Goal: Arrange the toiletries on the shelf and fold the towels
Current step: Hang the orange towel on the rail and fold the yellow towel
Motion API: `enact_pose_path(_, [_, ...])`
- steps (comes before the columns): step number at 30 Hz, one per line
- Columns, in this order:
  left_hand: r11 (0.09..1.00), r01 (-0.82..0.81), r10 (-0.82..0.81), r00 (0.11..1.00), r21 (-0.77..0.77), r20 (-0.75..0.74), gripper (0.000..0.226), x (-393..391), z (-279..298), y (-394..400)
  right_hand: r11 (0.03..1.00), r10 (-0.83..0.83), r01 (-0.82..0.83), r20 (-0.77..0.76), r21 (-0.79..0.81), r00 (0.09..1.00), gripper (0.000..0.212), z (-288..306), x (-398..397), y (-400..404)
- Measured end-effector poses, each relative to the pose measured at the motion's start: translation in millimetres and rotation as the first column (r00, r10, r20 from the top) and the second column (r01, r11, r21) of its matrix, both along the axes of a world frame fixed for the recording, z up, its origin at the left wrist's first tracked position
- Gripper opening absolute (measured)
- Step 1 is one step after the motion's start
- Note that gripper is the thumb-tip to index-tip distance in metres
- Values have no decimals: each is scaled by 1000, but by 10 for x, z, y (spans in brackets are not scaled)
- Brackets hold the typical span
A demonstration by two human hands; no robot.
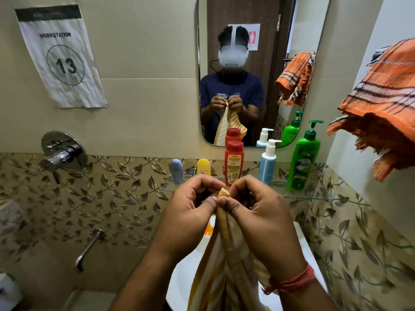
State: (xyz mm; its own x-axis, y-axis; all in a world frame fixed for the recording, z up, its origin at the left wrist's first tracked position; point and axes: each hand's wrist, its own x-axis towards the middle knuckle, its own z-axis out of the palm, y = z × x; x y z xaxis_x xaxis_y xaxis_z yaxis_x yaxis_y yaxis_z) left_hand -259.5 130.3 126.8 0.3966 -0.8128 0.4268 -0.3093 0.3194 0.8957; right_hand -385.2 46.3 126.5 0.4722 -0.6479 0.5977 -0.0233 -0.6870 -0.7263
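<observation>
Plain beige wall panels [139, 63] stood above a band of leaf-patterned tiles [89, 194]. A rounded mirror [258, 41] reflected a brown door. A paper sign [60, 57] read "WORKSTATION 13". A chrome tap [64, 153] and spout [88, 248] were mounted left.

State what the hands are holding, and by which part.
Both hands, left and right, pinch the yellow striped towel by its top corners, held together; the rest hangs down.
</observation>
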Motion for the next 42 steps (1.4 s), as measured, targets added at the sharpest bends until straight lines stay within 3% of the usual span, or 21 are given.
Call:
enact_pose_path(3, [998,4,-14,986,58,163,26,20,-35,-3,992,-8,-17,-200,-121,980,21,44,-79,-84])
enact_pose_path(6, [994,9,-39,963,110,268,32,19,-75,-15,980,-34,-29,-308,-197,951,26,47,-120,-148])
enact_pose_path(12, [996,19,-37,976,83,214,23,1,-125,-47,972,-104,32,-308,-232,946,29,-28,-83,-215])
enact_pose_path(14, [999,-15,10,993,42,122,22,3,-156,-81,974,-102,36,-286,-224,953,26,-37,-65,-207])
enact_pose_path(18, [998,15,-33,934,-53,-355,20,-23,-184,-173,995,49,-68,-231,-75,972,24,-44,-32,-214])
enact_pose_path(21, [992,-106,70,906,-63,-418,27,14,-125,-230,965,228,-200,-164,169,960,20,-73,-77,-280])
enact_pose_path(24, [926,-370,289,830,-82,-477,30,273,-39,-290,943,263,-204,-213,263,941,26,-160,-164,-397])
enact_pose_path(27, [888,-449,387,848,-101,-362,32,525,-14,-227,955,266,-184,-390,234,882,26,-261,-187,-509])
enact_pose_path(29, [963,-251,231,957,-101,-179,34,542,19,-132,963,268,-221,-463,156,845,24,-291,-166,-528])
enact_pose_path(31, [999,4,-1,998,-37,65,38,494,76,-59,956,291,-280,-396,88,871,15,-259,-110,-489])
enact_pose_path(34, [990,130,-138,939,46,314,44,439,158,-18,870,491,-479,-251,111,834,8,-219,17,-344])
enact_pose_path(36, [992,116,-127,925,50,358,45,451,171,6,813,582,-568,-158,129,798,14,-292,104,-258])
enact_pose_path(38, [998,52,-56,935,22,351,46,469,162,26,825,562,-550,-86,128,823,15,-349,165,-215])
enact_pose_path(42, [970,-191,212,967,-151,141,49,544,132,34,888,444,-455,-136,-67,886,17,-349,197,-196])
